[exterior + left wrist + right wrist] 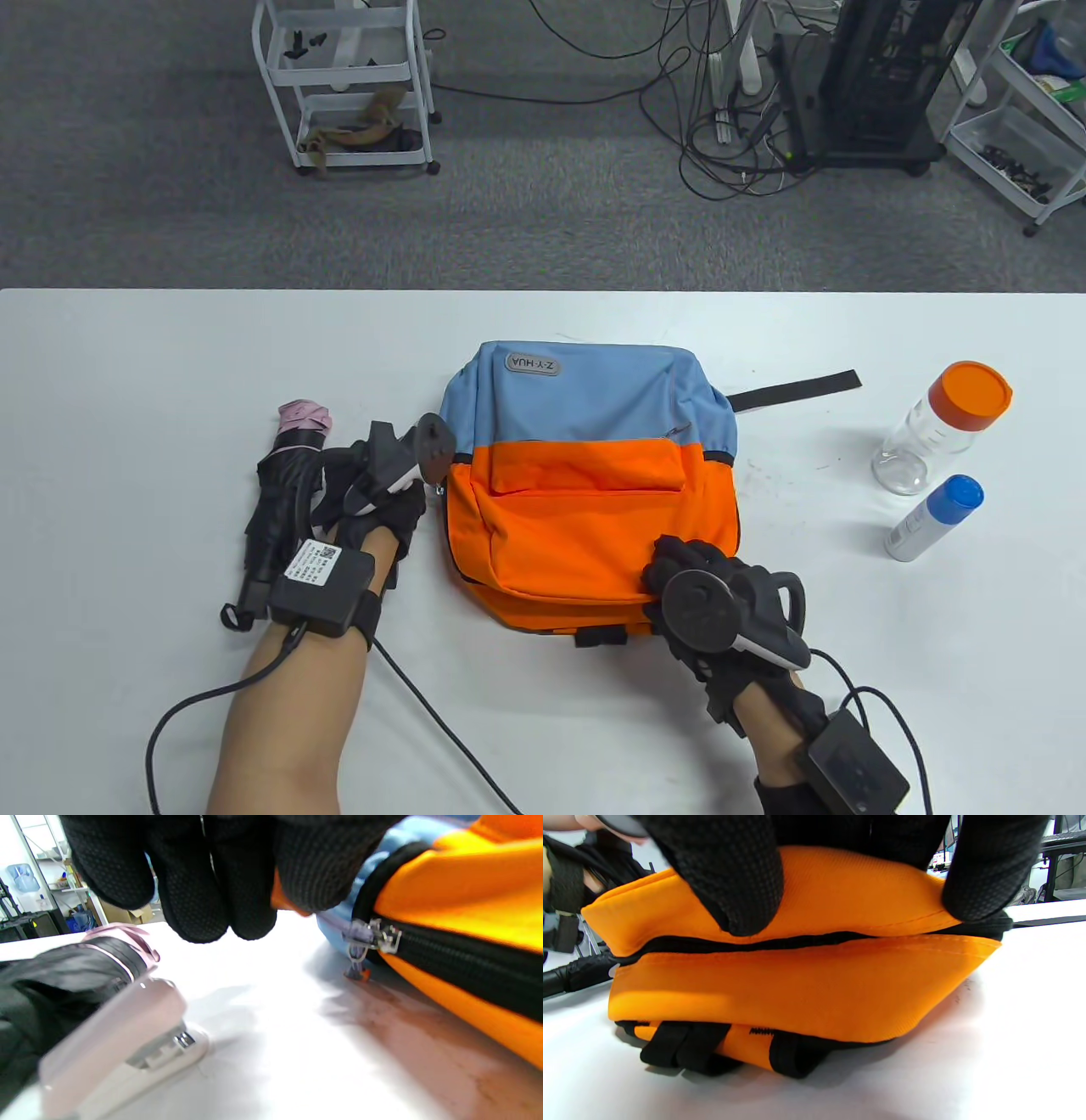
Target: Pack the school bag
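A small school bag (585, 475), light blue on its far part and orange on its near part, is laid flat at the middle of the white table (127, 382), with a grey label on the blue part and a black strap trailing to its right. The right hand (721, 603) is rested on the bag's near right corner; in the right wrist view its fingertips (742, 887) are pressed on the orange top panel just above a closed black zipper (814, 940), and black strap loops are shown beneath the bag. The left hand (373, 492) is held at the bag's left edge; whether anything is pinched cannot be told. Only the left wrist view shows the metal zipper pull (373, 938) and a pink stapler (123, 1043) beside a folded black umbrella (284, 501).
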Available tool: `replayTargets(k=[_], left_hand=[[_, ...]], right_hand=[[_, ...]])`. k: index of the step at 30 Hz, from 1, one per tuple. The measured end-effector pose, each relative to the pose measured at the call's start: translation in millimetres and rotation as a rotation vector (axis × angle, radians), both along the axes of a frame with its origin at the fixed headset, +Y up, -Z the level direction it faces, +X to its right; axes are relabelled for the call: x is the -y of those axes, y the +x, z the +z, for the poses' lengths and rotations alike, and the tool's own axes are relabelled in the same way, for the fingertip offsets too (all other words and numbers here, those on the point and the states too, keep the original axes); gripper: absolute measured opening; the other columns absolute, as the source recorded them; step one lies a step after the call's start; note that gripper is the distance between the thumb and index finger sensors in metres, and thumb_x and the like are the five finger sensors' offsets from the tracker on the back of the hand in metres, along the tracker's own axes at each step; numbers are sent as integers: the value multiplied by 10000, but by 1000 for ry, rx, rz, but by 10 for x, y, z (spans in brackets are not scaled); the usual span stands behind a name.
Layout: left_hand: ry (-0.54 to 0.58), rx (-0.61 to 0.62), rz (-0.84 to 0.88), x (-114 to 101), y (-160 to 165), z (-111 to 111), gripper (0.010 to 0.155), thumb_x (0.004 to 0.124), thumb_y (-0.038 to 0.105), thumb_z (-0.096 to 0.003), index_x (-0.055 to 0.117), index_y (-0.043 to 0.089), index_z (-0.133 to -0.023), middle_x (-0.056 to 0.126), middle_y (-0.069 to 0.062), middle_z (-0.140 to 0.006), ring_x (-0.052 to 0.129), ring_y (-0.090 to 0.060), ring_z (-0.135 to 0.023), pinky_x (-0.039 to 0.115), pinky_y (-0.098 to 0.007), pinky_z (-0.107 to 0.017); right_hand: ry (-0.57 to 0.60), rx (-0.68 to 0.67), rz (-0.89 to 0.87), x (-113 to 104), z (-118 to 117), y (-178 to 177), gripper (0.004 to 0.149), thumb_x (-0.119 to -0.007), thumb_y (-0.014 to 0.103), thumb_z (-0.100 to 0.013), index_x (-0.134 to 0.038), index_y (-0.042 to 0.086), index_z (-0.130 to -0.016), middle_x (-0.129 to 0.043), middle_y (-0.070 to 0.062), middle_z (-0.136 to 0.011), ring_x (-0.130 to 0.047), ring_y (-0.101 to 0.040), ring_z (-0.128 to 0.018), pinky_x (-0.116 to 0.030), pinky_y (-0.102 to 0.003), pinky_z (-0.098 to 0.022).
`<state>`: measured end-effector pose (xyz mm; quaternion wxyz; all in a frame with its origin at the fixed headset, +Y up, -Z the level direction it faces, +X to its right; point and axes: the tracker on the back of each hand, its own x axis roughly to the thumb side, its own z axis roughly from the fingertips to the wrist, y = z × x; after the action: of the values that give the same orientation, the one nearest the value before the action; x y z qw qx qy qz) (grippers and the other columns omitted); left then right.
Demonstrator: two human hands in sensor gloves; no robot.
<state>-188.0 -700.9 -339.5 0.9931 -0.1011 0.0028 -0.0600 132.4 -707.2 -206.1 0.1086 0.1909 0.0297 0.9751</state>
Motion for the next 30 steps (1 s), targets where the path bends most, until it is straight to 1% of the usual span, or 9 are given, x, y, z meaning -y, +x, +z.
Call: replayTargets(k=[3,7,11,15,17,18,21,27,30], left_hand=[[63,35,22,-205,1,102,573,815,387,-595,696,210,-1127,849,-171,-1102,891,-470,-947,698,-726,-704],[154,117,30,-664,70,311,618,796,436,-600,664,193,-1153,801,-206,-1141,832,-513,-992,659,-750,-718],[276,230,75,-1164,154,684,656,784,460,-603,625,187,-1178,744,-232,-1181,775,-541,-1031,623,-771,-729],[370,314,73,-1320,207,1076,693,777,486,-599,595,181,-1194,681,-262,-1216,712,-574,-1061,598,-795,-724],[403,337,55,-1307,229,1243,710,763,503,-597,573,184,-1202,665,-263,-1224,696,-573,-1072,594,-795,-727],[425,347,67,-1269,238,1379,717,756,513,-598,569,181,-1205,661,-266,-1227,695,-578,-1073,596,-799,-724],[458,370,146,-1114,251,1610,724,755,520,-598,566,182,-1210,642,-273,-1240,671,-588,-1086,579,-811,-727],[423,352,177,-579,288,1690,739,738,533,-594,538,190,-1217,609,-271,-1264,617,-617,-1107,552,-828,-721],[400,364,152,-426,288,1676,782,713,558,-590,475,182,-1233,563,-276,-1278,552,-628,-1132,509,-846,-716]], right_hand=[[-7,-2,-9,5,-3,10,477,-900,298,-485,-838,74,-901,-781,-297,-1073,-814,-601,-920,-776,-805,-569],[-19,1,-16,7,-12,15,480,-901,299,-486,-836,74,-904,-776,-294,-1077,-805,-602,-926,-768,-804,-576],[-26,0,-19,1,-15,18,484,-900,302,-486,-834,74,-908,-772,-293,-1080,-801,-601,-930,-764,-804,-580],[-45,1,-22,-2,-24,28,509,-902,307,-487,-828,72,-933,-761,-287,-1089,-788,-602,-938,-757,-800,-589],[-46,1,-22,-1,-27,29,518,-900,310,-488,-829,74,-944,-760,-285,-1091,-789,-596,-941,-757,-798,-590],[-47,1,-24,3,-31,32,523,-898,312,-489,-828,70,-947,-762,-283,-1090,-786,-599,-940,-756,-799,-589],[-51,1,-28,4,-33,35,529,-896,313,-490,-824,67,-953,-759,-283,-1093,-779,-600,-942,-752,-798,-591],[-60,-3,-14,9,-32,25,555,-891,327,-493,-808,61,-972,-747,-287,-1099,-763,-603,-949,-754,-793,-591],[-85,-1,-27,14,-34,41,574,-883,335,-499,-789,56,-992,-720,-291,-1114,-734,-609,-963,-744,-789,-601]])
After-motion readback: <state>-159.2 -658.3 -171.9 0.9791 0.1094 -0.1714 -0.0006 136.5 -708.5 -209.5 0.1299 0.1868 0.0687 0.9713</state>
